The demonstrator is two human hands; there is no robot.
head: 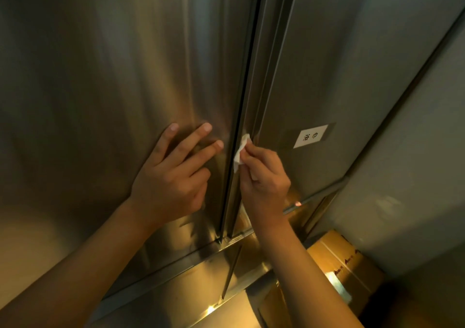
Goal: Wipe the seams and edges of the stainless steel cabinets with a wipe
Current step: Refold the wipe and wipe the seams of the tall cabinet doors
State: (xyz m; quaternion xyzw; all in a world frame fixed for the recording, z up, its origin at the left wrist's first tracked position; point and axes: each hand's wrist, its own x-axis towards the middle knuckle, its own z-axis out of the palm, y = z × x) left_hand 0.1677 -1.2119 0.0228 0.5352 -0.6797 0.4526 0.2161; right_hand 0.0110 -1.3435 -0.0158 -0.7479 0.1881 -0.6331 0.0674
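- Right hand: fingers curled together, pinching a small white wipe between thumb and fingertips. The rest of the hand is closed into a loose fist behind the pinch.
- Wipe: crumpled, projecting up and to the left of the right fingertips, pressed against the vertical seam between the two stainless steel cabinet doors.
- Right forearm: rises from the lower edge of the view, wrist straight, back of the hand toward the camera.
- Left hand: open, fingers spread apart and extended, holding nothing. Palm and fingertips lie flat on the left cabinet door, just left of the seam and just beside the right hand.
- Left forearm: enters from the lower left corner and angles up to the right toward the door.
- Right cabinet door: lies directly beyond the right hand. A white label with two printed characters is fixed to it, up and to the right of the right knuckles.
- Cardboard box: sits below the right wrist, to the right of the forearm, sealed with printed tape.
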